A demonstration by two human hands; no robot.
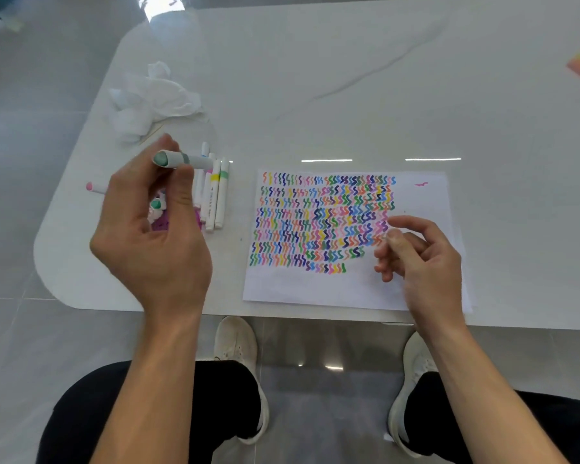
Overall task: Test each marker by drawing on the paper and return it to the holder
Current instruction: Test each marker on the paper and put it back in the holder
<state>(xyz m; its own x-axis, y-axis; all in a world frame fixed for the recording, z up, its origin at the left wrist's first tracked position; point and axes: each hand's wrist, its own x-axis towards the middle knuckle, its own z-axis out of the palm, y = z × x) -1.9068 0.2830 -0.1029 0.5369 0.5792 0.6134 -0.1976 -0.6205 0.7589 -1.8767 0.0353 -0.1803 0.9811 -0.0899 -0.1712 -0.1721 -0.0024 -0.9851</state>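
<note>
While pinched level in the left grip (154, 222), green marker (185, 159) above its fingertips.

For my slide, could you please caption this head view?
Left hand holds a capped green marker above the table; right hand hovers empty over squiggle-filled paper.

We see 2 bare forearms reaching in from the bottom edge, with no sleeves, watch, rings or bands on them. Our left hand (151, 236) and right hand (422, 259) are uncovered, with short, plain, unpainted nails. Below them, our 2 legs wear plain black trousers (221, 396) of a matte fabric, without visible seams or markings. On our feet are 2 off-white, low-cut fabric sneakers (236, 346) with pale rubber soles; the left shoe shows lacing on top and some faint grey scuffing, while the right shoe is partly hidden behind the forearm.
</note>
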